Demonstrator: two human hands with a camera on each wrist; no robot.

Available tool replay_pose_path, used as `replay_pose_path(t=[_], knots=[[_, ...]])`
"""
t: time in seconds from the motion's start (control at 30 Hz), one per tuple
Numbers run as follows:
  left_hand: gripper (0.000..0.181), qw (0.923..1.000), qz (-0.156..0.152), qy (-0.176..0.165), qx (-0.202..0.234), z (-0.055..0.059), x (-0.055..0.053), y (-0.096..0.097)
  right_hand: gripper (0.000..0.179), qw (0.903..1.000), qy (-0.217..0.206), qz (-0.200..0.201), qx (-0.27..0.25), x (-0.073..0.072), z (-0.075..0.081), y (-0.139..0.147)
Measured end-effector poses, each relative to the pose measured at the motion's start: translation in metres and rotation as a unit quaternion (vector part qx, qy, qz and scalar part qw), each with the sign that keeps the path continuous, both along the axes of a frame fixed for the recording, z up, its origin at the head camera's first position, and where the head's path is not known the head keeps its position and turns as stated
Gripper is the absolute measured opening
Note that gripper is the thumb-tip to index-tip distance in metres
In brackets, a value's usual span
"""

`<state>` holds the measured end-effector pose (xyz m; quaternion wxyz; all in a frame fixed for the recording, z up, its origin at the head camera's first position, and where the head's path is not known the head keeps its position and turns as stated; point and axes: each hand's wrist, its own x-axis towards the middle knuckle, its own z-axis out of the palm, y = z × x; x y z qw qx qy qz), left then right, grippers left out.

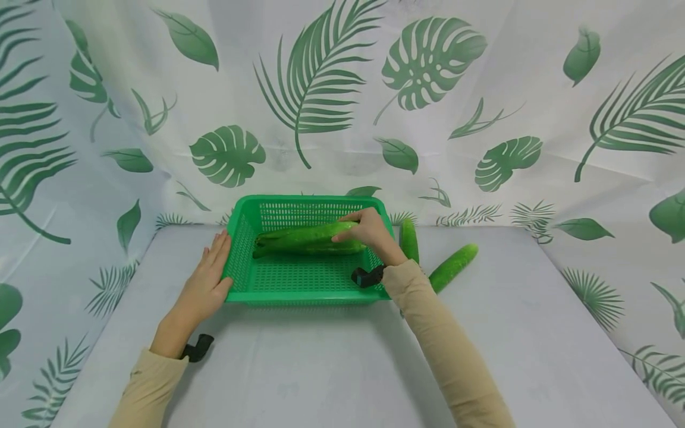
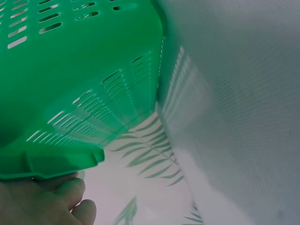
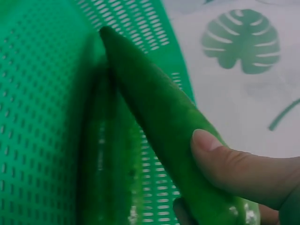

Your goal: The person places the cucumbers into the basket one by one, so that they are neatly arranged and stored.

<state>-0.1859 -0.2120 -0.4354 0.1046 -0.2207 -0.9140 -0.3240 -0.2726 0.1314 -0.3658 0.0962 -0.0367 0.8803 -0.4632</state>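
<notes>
A green cucumber [image 1: 316, 233] lies slanted over at least one other cucumber [image 3: 101, 154] inside the green plastic basket [image 1: 299, 296]. My right hand [image 1: 373, 230] reaches over the basket's right side and grips the upper cucumber near its right end, the thumb [image 3: 229, 161] pressed along it in the right wrist view. At the basket's left rim rests my left hand [image 1: 206, 279], its fingers laid fairly straight along the rim and its thumb by the front corner. Part of that hand [image 2: 51, 201] shows below the rim in the left wrist view.
Right of the basket, two more cucumbers lie on the white table [image 1: 305, 368]: one [image 1: 409, 239] close to the basket wall, another [image 1: 453, 267] slanting away, partly behind the right forearm. A leaf-patterned white curtain [image 1: 342, 148] hangs behind the table.
</notes>
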Motion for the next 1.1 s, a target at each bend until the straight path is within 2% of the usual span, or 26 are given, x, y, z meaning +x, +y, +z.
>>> replay_pose_path(t=[0.17,0.4,0.57,0.73,0.83,0.93,1.1], knots=[[0.074,1.0,-0.001,0.0,0.0,-0.001,0.0,-0.001,0.048,0.9992,-0.014,0.019,0.032,0.001,-0.009,-0.004],[0.074,1.0,-0.002,0.0,0.0,-0.002,-0.001,-0.002,0.047,0.9977,-0.054,0.028,0.029,0.0,-0.019,-0.001],[0.075,1.0,-0.003,0.005,0.006,0.0,0.0,0.0,0.042,0.9937,-0.055,0.036,0.091,-0.001,-0.024,-0.004],[0.074,1.0,-0.004,0.003,0.005,0.001,0.001,0.0,0.028,0.982,-0.052,0.04,0.177,0.0,-0.027,-0.01],[0.074,1.0,-0.005,0.005,0.004,0.001,0.001,0.0,0.023,0.9778,-0.046,0.04,0.201,0.0,-0.028,-0.012],[0.073,0.9999,-0.006,0.007,0.005,0.0,0.001,0.0,0.022,0.9771,-0.045,0.042,0.203,0.0,-0.029,-0.012],[0.073,0.9999,-0.006,0.009,0.004,-0.001,0.0,-0.001,0.019,0.9836,-0.044,0.048,0.169,-0.001,-0.021,-0.005]])
